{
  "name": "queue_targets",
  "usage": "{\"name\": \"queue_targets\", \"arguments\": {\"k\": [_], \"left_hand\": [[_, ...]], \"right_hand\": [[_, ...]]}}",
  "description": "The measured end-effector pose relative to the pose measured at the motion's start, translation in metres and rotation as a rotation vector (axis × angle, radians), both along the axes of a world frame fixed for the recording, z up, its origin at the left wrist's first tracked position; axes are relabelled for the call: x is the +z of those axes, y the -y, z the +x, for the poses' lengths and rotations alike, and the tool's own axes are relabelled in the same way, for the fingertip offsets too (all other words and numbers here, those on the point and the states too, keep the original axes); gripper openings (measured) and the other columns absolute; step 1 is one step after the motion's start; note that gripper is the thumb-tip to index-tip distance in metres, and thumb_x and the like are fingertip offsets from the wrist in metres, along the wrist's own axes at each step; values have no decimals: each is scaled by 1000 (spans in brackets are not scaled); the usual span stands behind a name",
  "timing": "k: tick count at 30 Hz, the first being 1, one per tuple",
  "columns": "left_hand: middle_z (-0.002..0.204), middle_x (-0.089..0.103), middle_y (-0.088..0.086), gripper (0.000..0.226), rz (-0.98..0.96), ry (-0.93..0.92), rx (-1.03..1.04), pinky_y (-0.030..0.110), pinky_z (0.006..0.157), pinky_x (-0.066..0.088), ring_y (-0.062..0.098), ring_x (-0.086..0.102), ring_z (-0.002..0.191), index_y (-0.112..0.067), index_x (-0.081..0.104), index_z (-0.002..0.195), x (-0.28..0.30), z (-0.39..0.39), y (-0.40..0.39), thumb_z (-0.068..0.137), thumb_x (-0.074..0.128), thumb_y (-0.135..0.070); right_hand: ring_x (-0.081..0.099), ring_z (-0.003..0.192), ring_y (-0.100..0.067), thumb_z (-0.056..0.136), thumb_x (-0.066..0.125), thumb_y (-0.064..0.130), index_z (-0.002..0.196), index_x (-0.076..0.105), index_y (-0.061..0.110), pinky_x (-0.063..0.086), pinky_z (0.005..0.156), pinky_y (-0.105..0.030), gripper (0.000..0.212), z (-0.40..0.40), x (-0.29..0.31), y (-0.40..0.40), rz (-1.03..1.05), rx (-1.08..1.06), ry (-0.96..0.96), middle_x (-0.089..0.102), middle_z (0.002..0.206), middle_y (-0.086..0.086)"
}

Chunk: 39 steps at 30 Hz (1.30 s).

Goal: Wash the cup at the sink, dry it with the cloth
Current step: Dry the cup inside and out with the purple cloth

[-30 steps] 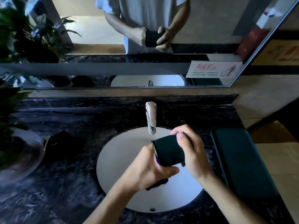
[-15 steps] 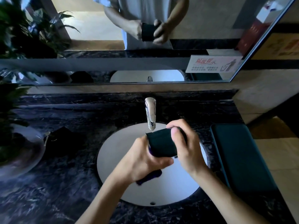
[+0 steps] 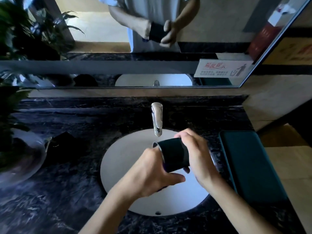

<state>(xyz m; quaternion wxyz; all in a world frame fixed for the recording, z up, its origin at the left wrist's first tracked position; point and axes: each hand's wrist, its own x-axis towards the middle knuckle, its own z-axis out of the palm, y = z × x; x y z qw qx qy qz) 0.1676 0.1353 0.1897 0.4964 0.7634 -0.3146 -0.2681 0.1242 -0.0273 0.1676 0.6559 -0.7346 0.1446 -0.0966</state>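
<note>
Over the sink (image 3: 128, 166), below the tap (image 3: 157, 119), both hands hold the dark cup (image 3: 173, 154) tipped sideways. The right hand (image 3: 197, 156) has its fingers (image 3: 184, 137) wrapped over the cup's base; the left hand (image 3: 152, 173) presses a purple cloth (image 3: 166, 168) at the rim. A wet cup could slip between these fingers and strike the basin. Against the earlier frame, the cup's mouth is now turned further left.

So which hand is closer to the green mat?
The right hand. It grips the cup over the sink, on the side nearest the green mat. The left hand is on the cup's far side.
</note>
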Motion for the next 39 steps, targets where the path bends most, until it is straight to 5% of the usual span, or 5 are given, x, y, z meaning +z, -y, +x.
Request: {"name": "queue_targets", "arguments": {"k": [3, 12, 21, 32, 39], "left_hand": [[89, 70, -39, 48, 35, 205, -99, 1, 64, 46, -12, 67, 77, -55, 61, 93, -1, -1, 6, 77, 85, -16], [65, 64, -2, 32, -329, -500, -45, 21, 43, 37, 12, 55, 45, -10, 74, 108, -5, 11, -3, 82, 90, -19], [91, 76, -25, 41, -44, 61, -106, 2, 65, 46, -6, 69, 76, -41, 63, 98, -9, -4, -2, 80, 83, -9], [79, 72, -28, 67, -366, 155, 669, 1, 57, 45, -10, 65, 63, -60, 69, 108, -32, -18, 9, 84, 82, 1], [100, 80, 15, 44, -664, -485, 935, 45, 72, 60, 35, 75, 82, -17, 67, 130, -47, -13, 8, 86, 75, -14]], "right_hand": [[58, 52, -21, 88, 50, 52, 80, 66, 19, 36, 39, -25, 37, 2, 0, 11, 215, 86, -398, 59, 66, -2], [62, 96, -9, 102, 42, 49, 118, 58, 20, 45, 82, -22, 37, -18, -12, 14, -519, 75, 388, 61, 106, 5], [53, 40, -26, 86, 48, 49, 82, 52, 6, 29, 37, -24, 44, -11, -7, 0, 255, -33, -370, 56, 61, -9], [56, 41, -25, 101, 42, 40, 84, 73, 9, 42, 39, -27, 47, 1, -9, -21, 683, -403, -314, 71, 64, -15], [68, 67, -32, 102, 53, 47, 116, 65, 6, 60, 56, -34, 45, 4, -16, -23, 894, -577, -144, 75, 94, -24]]}}
